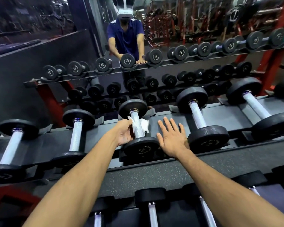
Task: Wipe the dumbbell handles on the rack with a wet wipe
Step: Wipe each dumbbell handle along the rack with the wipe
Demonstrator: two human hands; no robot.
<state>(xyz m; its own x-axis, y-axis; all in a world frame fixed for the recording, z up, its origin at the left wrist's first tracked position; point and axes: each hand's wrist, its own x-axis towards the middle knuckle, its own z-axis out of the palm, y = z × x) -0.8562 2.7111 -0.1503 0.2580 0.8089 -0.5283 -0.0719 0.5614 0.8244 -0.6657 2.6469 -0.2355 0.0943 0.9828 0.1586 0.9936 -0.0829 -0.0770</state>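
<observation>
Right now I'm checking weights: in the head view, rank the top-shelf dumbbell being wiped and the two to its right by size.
1. Far right dumbbell, though nearly matching the next
2. Middle dumbbell
3. Dumbbell being wiped, gripped with the wet wipe by the left hand

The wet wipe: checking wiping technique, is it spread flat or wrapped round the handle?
Wrapped. The wet wipe curls under the dumbbell handle, showing on both sides, and the left hand pinches it.
</observation>
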